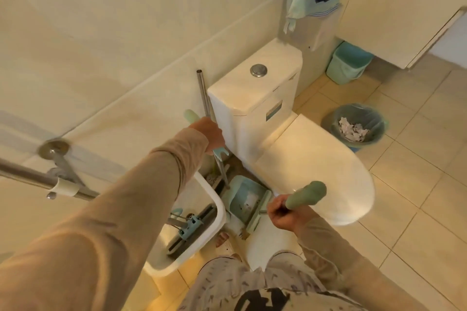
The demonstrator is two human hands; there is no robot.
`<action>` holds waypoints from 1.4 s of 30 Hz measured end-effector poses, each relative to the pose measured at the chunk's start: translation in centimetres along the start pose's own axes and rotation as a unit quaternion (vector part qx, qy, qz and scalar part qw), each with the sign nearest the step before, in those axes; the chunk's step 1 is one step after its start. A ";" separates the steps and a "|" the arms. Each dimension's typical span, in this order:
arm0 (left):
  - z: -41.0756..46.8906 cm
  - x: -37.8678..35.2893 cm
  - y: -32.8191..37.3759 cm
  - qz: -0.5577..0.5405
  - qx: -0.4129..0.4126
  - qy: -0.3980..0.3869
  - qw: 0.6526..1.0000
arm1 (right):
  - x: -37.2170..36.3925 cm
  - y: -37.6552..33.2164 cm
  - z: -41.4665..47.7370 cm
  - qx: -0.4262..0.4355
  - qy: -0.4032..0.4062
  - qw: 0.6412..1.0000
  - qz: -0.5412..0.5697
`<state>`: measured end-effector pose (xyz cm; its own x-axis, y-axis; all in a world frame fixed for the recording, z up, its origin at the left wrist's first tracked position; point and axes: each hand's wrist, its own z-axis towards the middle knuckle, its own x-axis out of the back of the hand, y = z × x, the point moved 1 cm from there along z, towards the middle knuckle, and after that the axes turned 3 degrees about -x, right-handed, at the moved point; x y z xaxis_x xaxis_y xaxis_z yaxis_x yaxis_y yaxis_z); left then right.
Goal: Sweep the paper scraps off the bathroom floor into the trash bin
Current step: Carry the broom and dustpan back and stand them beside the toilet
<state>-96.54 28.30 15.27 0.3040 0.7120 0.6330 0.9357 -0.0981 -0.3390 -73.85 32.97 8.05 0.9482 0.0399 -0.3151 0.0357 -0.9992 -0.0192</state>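
Observation:
My left hand [211, 135] grips the pale green handle of a long-handled tool [192, 117], held upright beside the toilet tank. My right hand [283, 213] grips a second green handle [307, 195] in front of the toilet bowl. Below both hands a pale green dustpan [243, 199] stands on the floor in the gap left of the toilet, with a light patch inside it. A round trash bin [374, 118] with a blue liner stands on the tiles right of the toilet, holding a heap of crumpled paper scraps [352, 129].
The white toilet [303, 159] with its lid down fills the middle. A white bucket [217, 212] with a mop head sits at my left. A metal pole [202, 91] leans by the tank, a grab rail [38, 179] runs on the left wall, a green bin [347, 63] stands far back.

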 end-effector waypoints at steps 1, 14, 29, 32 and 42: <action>0.2 -0.3 -0.8 0.014 -0.007 -0.001 1.000 | -0.9 0.1 0.1 0.002 -0.017 1.000 0.000; 1.7 -4.8 -6.1 0.083 0.028 0.077 0.993 | -9.8 2.6 3.3 -0.032 -0.064 0.996 0.055; 0.2 -8.1 -10.0 -0.020 0.129 0.085 0.988 | -22.7 -2.3 4.9 -0.087 -0.058 0.990 0.100; 0.8 -7.5 -10.1 -0.036 0.138 0.074 0.987 | -25.2 -2.9 5.6 -0.091 -0.055 0.991 0.080; 2.0 -6.1 -10.3 -0.106 0.155 0.064 0.980 | -30.3 -4.8 9.4 -0.118 -0.063 0.986 0.102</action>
<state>-108.43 26.38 13.49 0.1474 0.5980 0.7878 0.8870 0.2724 -0.3728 -105.72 36.59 8.79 0.8972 -0.1760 -0.4051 -0.0646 -0.9596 0.2739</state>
